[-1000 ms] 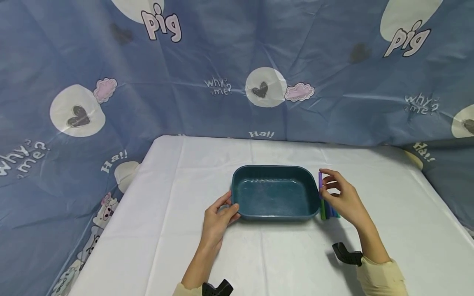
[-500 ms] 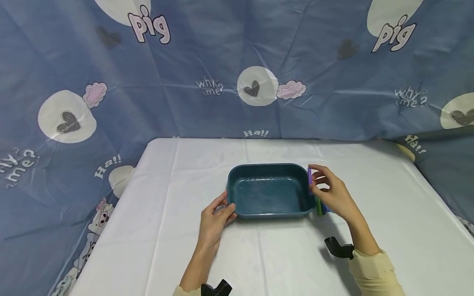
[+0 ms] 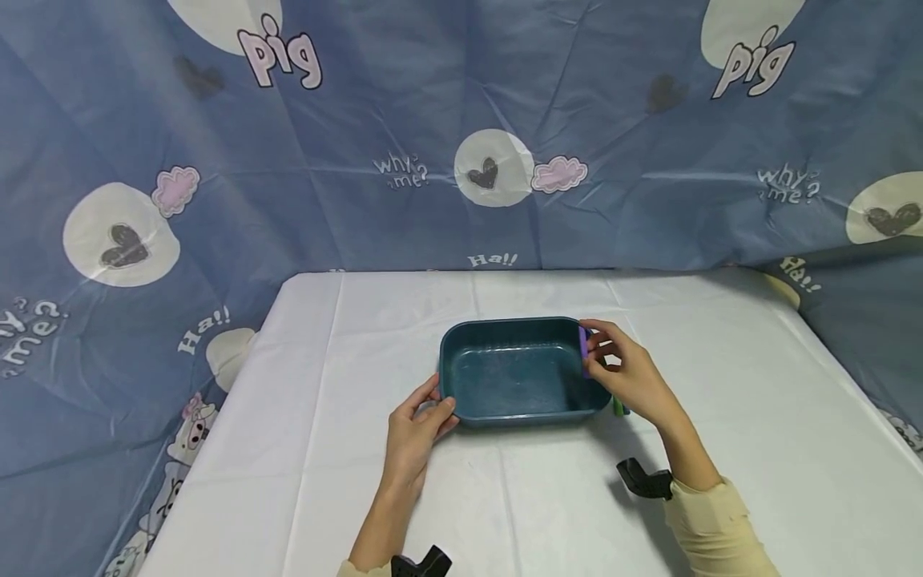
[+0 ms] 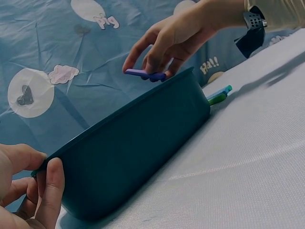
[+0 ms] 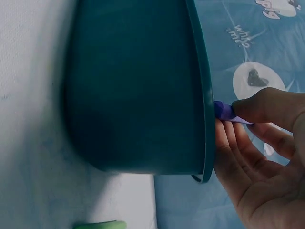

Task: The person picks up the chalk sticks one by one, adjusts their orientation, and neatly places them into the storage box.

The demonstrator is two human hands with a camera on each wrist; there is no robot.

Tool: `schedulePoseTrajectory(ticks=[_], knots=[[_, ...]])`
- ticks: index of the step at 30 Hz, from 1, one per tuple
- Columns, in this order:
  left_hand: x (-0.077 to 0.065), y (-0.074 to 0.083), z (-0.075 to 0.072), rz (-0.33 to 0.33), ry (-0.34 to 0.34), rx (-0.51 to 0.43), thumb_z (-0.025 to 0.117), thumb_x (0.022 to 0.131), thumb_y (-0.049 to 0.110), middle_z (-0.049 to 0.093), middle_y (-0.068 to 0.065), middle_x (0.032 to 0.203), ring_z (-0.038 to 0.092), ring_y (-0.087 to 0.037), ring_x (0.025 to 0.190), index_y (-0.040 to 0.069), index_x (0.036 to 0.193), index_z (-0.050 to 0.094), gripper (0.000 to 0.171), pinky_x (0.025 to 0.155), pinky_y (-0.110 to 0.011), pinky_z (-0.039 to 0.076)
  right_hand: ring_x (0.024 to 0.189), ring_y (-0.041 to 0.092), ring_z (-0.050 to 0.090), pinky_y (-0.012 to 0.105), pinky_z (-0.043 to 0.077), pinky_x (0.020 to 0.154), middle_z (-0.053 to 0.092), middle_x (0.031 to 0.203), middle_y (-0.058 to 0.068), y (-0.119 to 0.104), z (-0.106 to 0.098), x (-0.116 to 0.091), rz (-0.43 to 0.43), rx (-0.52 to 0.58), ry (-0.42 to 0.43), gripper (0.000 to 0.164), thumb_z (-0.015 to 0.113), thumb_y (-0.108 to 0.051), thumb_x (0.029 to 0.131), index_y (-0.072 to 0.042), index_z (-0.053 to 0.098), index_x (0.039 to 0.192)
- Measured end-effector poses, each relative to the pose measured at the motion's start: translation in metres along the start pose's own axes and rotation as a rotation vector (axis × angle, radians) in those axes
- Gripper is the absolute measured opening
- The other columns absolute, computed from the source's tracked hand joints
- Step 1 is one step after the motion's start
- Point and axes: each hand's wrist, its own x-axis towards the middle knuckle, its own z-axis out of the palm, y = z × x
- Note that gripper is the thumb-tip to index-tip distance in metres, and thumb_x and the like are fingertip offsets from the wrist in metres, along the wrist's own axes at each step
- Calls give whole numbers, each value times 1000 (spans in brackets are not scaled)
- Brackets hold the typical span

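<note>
My left hand (image 3: pixel 411 437) grips the near left corner of a dark teal rectangular basin (image 3: pixel 530 419), thumb on the rim and fingers under it. My right hand (image 3: pixel 633 381) pinches a slim purple marker (image 3: pixel 583 351) between thumb and fingertips. In the head view the marker overlaps the inside of the basin's right end; the left wrist view has it just above the rim. Beside the right wall, partly hidden by hand and basin, lie a green marker (image 4: pixel 218 98) and a blue one (image 4: pixel 224 89).
A white cloth (image 3: pixel 346 481) covers the table under the basin. Behind and to the left hangs a blue printed curtain (image 3: pixel 324 200). A black wrist mount (image 3: pixel 644 481) sits on the right forearm, and another (image 3: pixel 421 563) on the left.
My right hand has carried the purple marker leftward, from beside the basin to over its right end. The left hand keeps its grip on the corner. The head view has shifted slightly.
</note>
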Motion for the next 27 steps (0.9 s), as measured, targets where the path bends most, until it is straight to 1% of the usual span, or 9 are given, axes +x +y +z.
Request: schedulePoseTrajectory(ticks=[3,8,10,14,17,22,27], knots=[[0,0,0,3,2,-9,70,83,4,47,-4,109,62,-7,80,13,132,55,52,77,-24,60,91,20,59,19,58,71,53,107,13,0,2,2,1,-10,-7,53,59,1,89,-15,44,137],[0,0,0,12,-2,-4,71,83,5,46,-4,109,62,-7,79,12,133,54,53,76,-23,60,91,25,59,20,58,70,53,108,18,-1,6,3,-1,-11,-8,55,59,5,87,-9,43,138],[0,0,0,11,-5,1,70,83,5,46,-5,109,62,-6,79,12,133,54,53,76,-23,60,91,26,59,19,58,71,53,108,17,-1,7,3,8,-7,-10,55,59,5,87,-11,43,138],[0,0,-1,6,-6,4,70,83,5,45,-5,109,61,-6,79,12,133,54,53,77,-23,60,90,23,60,18,58,72,53,106,14,-2,8,4,20,0,-14,56,60,3,88,-17,44,137],[0,0,-1,9,-9,-2,70,83,5,45,-5,109,61,-6,79,11,133,53,53,77,-23,60,89,22,60,20,59,71,53,105,13,-4,9,3,14,11,-11,55,60,2,87,-18,45,136],[0,0,-1,7,-9,-6,71,83,6,45,-6,111,62,-7,79,11,134,53,54,77,-24,60,89,22,60,21,59,71,53,106,13,-6,11,4,15,32,-17,55,59,3,87,-17,45,136],[-1,0,-1,-5,-9,-12,70,84,6,47,-6,112,63,-8,82,14,133,54,52,80,-25,60,90,23,59,21,59,72,52,107,13,-5,14,5,17,24,-29,55,58,4,87,-16,45,136]])
